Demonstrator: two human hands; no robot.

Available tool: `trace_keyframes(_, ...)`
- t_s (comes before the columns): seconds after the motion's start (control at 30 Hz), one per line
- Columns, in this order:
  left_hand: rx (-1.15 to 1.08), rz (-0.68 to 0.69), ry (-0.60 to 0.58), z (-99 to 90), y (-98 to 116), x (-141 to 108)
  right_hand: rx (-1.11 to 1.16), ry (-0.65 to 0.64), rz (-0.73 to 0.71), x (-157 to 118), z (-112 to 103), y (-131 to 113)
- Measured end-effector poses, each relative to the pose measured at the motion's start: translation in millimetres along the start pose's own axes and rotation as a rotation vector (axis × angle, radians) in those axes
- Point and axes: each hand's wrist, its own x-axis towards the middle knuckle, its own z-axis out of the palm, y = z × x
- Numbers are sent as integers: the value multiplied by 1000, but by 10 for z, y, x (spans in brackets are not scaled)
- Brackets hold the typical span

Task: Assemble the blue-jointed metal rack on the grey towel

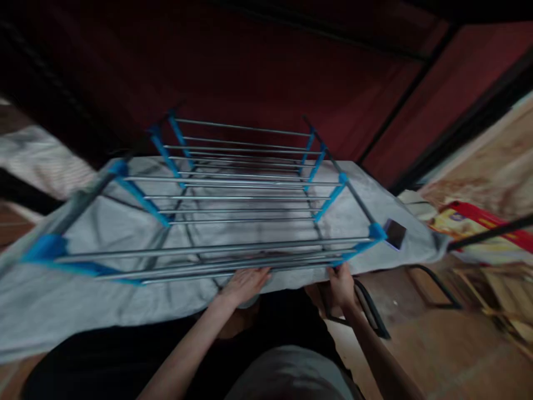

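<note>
A metal rack (250, 183) with silver rods and blue plastic brackets stands on a table covered with a pale cloth (166, 311). Its tiers rise away from me. My left hand (246, 284) is at the lowest front rods, near their middle, with its fingers closed around them. At the right end of the same front tier, my right hand (342, 283) touches the rod beside the blue bracket (353, 251); its fingers point up under the rod and are partly hidden, so their grip is unclear.
A dark phone-like object (395, 234) lies on the cloth at the right. Behind the rack hangs a dark red wall or curtain (250, 72). Right of the table are a red and yellow package (478, 225), a dark chair frame (370, 311) and wooden pieces (499, 289).
</note>
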Motion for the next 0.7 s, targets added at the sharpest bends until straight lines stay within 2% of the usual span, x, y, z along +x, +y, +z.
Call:
trace_keyframes(0.1, 39, 9, 183, 6, -73, -256, -40, 3, -20, 45, 2, 108)
trace_keyframes(0.23, 18, -54, 496, 134, -349, -910, -31, -13, -38, 57, -14, 96)
trace_keyframes(0.33, -95, -261, 729, 197, -668, -1457, -30, -10, -30, 40, -38, 28)
trace_keyframes(0.43, -277, -592, 967, 116, -1044, -1822, -29, -16, -23, 53, -43, -13)
trace_keyframes(0.5, -376, -776, 1075, 15, -1289, -1911, -23, -22, -27, 73, -39, -17)
trace_keyframes(0.53, -420, -824, 1110, -31, -1401, -1911, -17, -28, -31, 82, -36, -12)
trace_keyframes(0.6, -493, -833, 1124, -92, -1589, -1848, -13, -45, -34, 98, -32, 7)
trace_keyframes(0.7, -552, -783, 1070, -100, -1749, -1703, -30, -63, -12, 112, -30, 44)
